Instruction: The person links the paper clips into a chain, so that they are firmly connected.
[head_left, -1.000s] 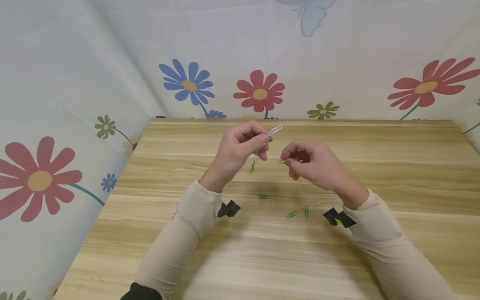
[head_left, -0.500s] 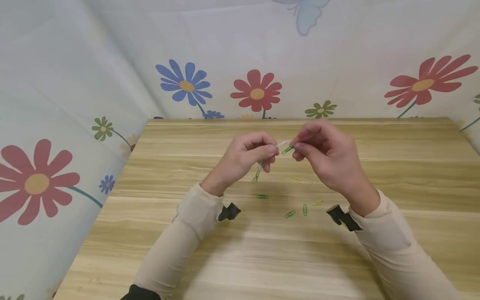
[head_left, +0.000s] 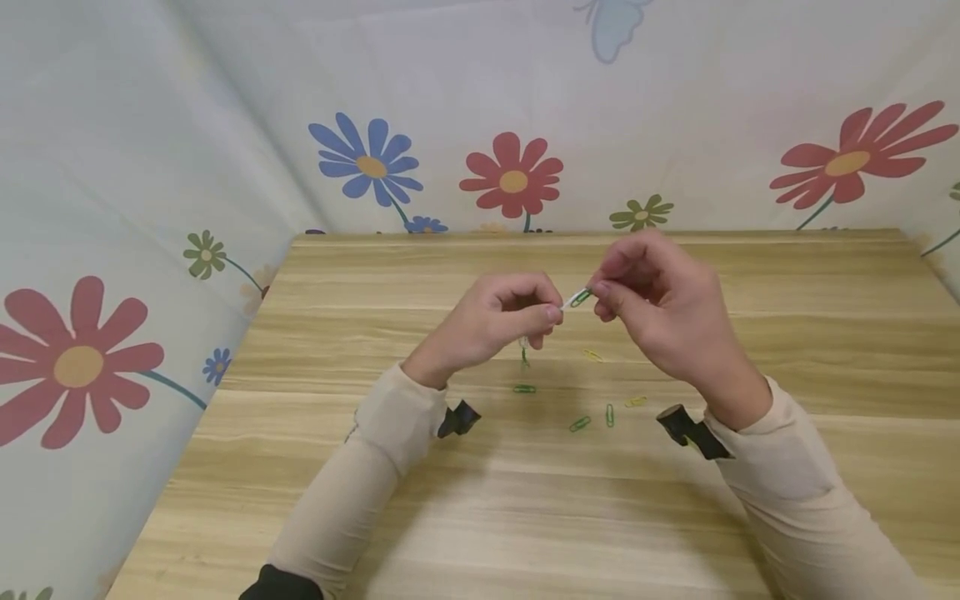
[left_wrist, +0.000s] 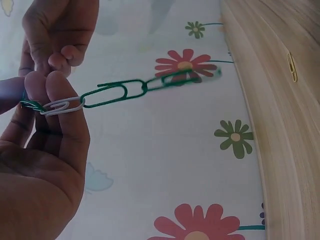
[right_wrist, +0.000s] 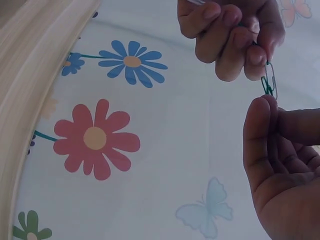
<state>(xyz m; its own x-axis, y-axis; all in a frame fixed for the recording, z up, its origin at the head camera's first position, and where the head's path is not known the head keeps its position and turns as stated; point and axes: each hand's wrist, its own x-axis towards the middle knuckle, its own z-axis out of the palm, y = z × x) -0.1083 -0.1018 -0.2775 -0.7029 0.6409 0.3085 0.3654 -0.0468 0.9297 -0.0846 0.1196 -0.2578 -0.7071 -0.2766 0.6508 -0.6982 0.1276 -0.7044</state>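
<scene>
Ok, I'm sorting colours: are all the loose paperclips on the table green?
No, a yellow paperclip lies near a green paperclip there.

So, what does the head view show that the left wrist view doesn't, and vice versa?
Only the head view: three loose green paper clips on the wooden table, beige sleeves, and a white paper clip close to a green paper clip in the right hand; too small to tell whether those two are linked.

Only the left wrist view: a white link plainly hooked into a green link.

Both: the two hands, the paper clip chain hanging from the left hand, the table, the floral backdrop, and yellow paper clips, two in head, one in left wrist.
</scene>
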